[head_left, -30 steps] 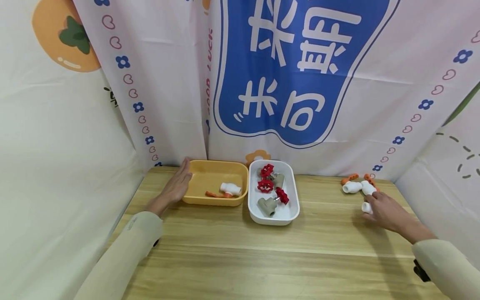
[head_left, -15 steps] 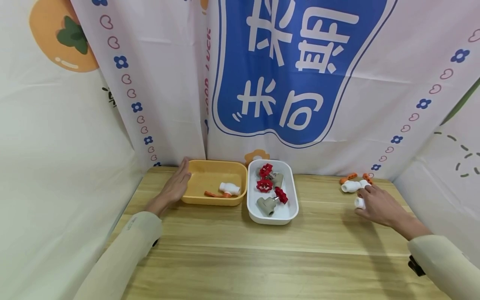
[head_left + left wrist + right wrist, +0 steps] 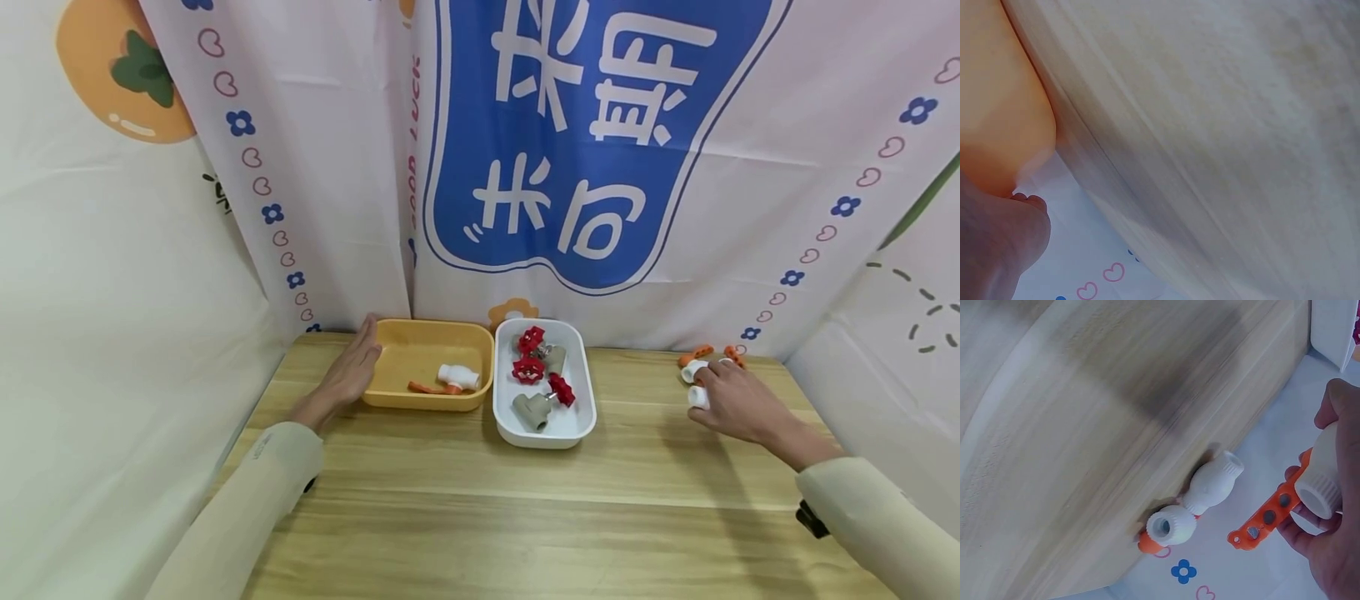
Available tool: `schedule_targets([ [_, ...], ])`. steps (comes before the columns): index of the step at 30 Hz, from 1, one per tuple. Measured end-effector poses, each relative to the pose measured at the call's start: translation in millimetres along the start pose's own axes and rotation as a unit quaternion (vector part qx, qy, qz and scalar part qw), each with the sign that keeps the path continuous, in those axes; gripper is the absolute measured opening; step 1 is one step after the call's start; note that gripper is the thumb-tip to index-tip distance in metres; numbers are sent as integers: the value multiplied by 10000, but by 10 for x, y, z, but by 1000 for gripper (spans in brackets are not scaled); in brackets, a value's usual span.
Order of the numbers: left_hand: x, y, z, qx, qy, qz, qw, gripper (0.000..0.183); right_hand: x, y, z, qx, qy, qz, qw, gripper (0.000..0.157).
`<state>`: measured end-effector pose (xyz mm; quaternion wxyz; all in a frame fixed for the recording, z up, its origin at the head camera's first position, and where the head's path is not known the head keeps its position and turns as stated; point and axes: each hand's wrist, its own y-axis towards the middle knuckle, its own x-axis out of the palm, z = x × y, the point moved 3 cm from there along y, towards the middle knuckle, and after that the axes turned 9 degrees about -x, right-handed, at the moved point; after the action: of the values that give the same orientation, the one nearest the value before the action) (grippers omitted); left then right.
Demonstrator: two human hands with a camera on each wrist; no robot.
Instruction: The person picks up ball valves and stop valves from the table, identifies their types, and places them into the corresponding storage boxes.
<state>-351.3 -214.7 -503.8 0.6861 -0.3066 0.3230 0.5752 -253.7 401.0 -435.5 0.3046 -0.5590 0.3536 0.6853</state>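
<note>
My right hand (image 3: 738,404) grips a white plastic ball valve (image 3: 1321,478) with a perforated orange lever, held above the table at the right. Two more white ball valves with orange levers lie behind that hand: one valve (image 3: 1211,485) and another valve (image 3: 1174,526) touch or nearly touch in the right wrist view. At the far left, my left hand (image 3: 351,372) rests with straight fingers against the left side of a yellow tray (image 3: 427,402). Inside that tray lies one white ball valve (image 3: 458,377) with its orange lever pointing left.
A white tray (image 3: 543,442) stands right of the yellow one, holding grey valves (image 3: 534,410) with red handwheels (image 3: 528,371). The wooden table (image 3: 480,508) ends at a printed cloth backdrop (image 3: 345,167), with white cloth walls on both sides.
My right hand has moved left with the ball valve, now partly covering the valves behind it. My left hand stays by the yellow tray.
</note>
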Motion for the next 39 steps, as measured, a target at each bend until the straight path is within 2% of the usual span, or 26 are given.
schedule_targets([
  [10, -6, -3, -23, -36, -58, -5, 10000, 66, -59, 166, -117, -98, -6, 51, 9999, 45],
  [15, -10, 1, -17, 19, -64, -41, 10000, 66, -43, 227, -177, -145, 91, -110, 9998, 42],
  [23, 8, 1, -15, -4, -61, -48, 10000, 66, -70, 318, -288, -72, 142, -234, 9996, 46],
  [39, -1, -2, -2, 22, -66, -66, 10000, 65, -233, 582, -534, -341, 180, -122, 9992, 42],
])
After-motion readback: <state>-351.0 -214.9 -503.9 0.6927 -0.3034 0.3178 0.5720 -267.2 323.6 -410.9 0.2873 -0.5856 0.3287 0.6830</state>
